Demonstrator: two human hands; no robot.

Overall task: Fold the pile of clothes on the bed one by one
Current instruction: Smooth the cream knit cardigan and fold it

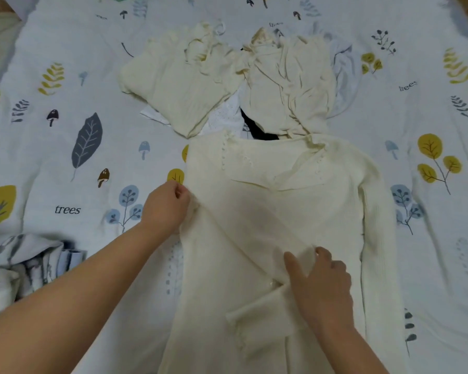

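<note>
A cream knit cardigan (pixel 308 201) lies spread on the bed in front of me, neckline away from me. Its left sleeve is folded diagonally across the body, cuff (pixel 243 327) near the bottom. The other sleeve lies straight along the right side. My left hand (pixel 168 206) pinches the cardigan's left edge at the fold. My right hand (pixel 319 279) grips the folded sleeve near its middle. Behind the cardigan sits a pile of cream garments (pixel 227 79), with white and black cloth partly hidden under them.
The bed is covered by a pale sheet (pixel 65 157) printed with trees, leaves and mushrooms. A crumpled blue-and-white patterned cloth (pixel 25 265) lies at the lower left, beside my left forearm.
</note>
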